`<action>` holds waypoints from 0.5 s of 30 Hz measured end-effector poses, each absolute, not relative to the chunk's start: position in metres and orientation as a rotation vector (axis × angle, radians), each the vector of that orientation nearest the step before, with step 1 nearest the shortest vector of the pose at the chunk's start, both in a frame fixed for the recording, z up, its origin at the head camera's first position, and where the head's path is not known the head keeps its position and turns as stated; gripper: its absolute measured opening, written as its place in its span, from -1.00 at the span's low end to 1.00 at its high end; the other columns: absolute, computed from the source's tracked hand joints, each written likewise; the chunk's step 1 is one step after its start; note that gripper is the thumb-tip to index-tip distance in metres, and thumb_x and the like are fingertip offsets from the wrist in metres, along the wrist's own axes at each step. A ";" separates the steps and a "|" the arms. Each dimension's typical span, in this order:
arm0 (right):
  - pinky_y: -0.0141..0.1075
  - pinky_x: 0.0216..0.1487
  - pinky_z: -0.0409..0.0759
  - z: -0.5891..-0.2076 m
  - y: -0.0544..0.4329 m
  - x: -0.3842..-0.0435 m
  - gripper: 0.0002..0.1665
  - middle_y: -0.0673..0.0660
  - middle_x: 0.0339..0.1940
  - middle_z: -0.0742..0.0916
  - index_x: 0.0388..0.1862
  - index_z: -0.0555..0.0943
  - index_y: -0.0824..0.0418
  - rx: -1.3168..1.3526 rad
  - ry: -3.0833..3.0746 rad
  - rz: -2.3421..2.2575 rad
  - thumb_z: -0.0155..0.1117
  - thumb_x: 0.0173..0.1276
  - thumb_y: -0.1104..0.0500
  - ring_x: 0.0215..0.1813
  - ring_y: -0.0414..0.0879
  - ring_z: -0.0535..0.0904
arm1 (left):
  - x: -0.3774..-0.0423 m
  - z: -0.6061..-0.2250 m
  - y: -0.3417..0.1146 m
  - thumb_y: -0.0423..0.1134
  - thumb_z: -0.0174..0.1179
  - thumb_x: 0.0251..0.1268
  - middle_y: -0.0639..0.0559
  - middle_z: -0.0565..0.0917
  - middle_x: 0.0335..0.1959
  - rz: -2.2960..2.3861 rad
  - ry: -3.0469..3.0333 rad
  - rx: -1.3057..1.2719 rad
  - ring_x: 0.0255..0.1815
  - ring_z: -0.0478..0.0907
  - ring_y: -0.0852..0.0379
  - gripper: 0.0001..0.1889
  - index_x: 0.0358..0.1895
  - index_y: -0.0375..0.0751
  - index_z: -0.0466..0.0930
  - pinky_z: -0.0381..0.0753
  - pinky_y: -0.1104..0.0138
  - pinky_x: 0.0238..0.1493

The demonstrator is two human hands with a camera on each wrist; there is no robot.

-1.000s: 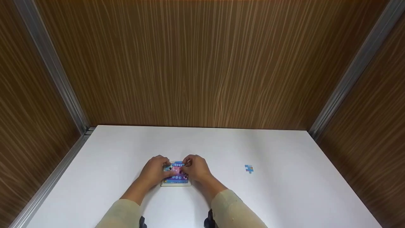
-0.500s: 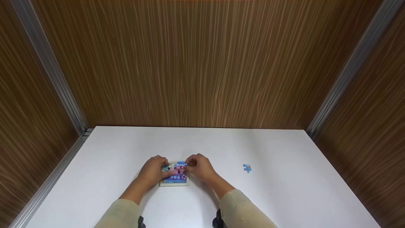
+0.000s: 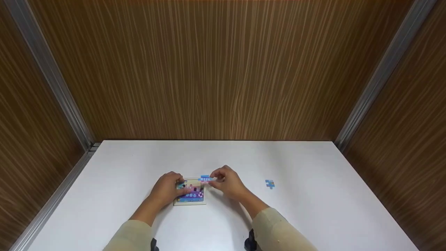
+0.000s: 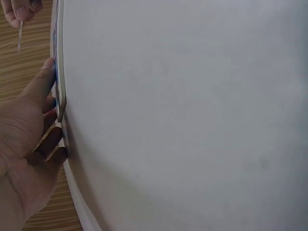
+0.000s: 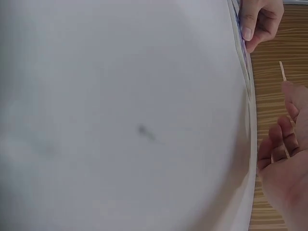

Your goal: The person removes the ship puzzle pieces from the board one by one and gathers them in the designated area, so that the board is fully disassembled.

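A small, colourful jigsaw puzzle (image 3: 191, 199) in a pale tray lies on the white table, with a bare cream patch of tray showing near its top. My left hand (image 3: 167, 188) grips its left side, thumb over the printed face and fingers along the edge. Just off the puzzle's upper right corner, my right hand (image 3: 230, 183) pinches a blue and pink puzzle piece (image 3: 205, 179) between thumb and index finger. In the right wrist view that piece (image 5: 282, 70) appears edge-on, raised off the tray.
A loose blue puzzle piece (image 3: 270, 184) with an orange spot lies on the white table (image 3: 306, 202) to the right. Wood-grain panels (image 3: 216, 69) stand behind the table and on both sides, with metal posts at the corners.
My right hand has lifted the puzzle piece out of the puzzle and moved it up and to the right, baring part of the tray. My left hand stays on the puzzle's left side.
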State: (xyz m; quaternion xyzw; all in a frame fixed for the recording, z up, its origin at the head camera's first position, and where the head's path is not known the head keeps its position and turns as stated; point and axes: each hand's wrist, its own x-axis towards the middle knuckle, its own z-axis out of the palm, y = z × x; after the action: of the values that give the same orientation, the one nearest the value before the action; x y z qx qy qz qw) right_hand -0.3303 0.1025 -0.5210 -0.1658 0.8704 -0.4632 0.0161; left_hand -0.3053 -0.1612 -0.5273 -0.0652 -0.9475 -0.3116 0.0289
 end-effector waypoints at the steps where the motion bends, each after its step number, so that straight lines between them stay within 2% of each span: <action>1: -0.27 0.09 0.66 -0.520 0.104 -0.330 -0.84 0.17 -0.01 0.67 -0.06 0.77 0.11 -0.510 2.705 -1.441 0.56 0.43 0.18 0.02 -0.08 0.59 | -0.305 -0.527 -0.162 0.02 0.60 0.24 -0.02 0.76 0.01 -0.957 -2.922 -0.204 0.17 0.69 -0.08 -0.59 -0.01 -0.15 0.76 0.65 -0.04 0.44; 8: -0.22 0.13 0.66 -0.513 0.120 -0.329 -0.86 0.20 0.04 0.66 -0.10 0.77 0.06 -0.512 2.724 -1.423 0.57 0.42 0.18 0.10 -0.01 0.59 | -0.305 -0.525 -0.165 -0.02 0.60 0.26 -0.01 0.75 0.00 -0.967 -2.940 -0.173 0.16 0.67 -0.05 -0.61 0.03 -0.13 0.76 0.64 -0.04 0.46; 15: -0.24 0.10 0.64 -0.510 0.144 -0.330 -0.90 0.13 0.03 0.65 -0.13 0.78 0.00 -0.514 2.747 -1.373 0.55 0.44 0.15 0.14 -0.01 0.57 | -0.305 -0.525 -0.169 -0.03 0.59 0.27 -0.02 0.75 0.02 -0.975 -2.936 -0.179 0.16 0.68 -0.05 -0.61 0.04 -0.14 0.76 0.64 -0.05 0.46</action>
State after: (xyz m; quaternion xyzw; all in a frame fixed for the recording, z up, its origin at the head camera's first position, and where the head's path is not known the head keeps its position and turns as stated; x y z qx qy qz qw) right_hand -0.3303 0.1444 -0.5102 -0.1651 0.8821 -0.4410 0.0140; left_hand -0.3048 -0.1690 -0.5249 -0.0577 -0.9473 -0.3145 0.0214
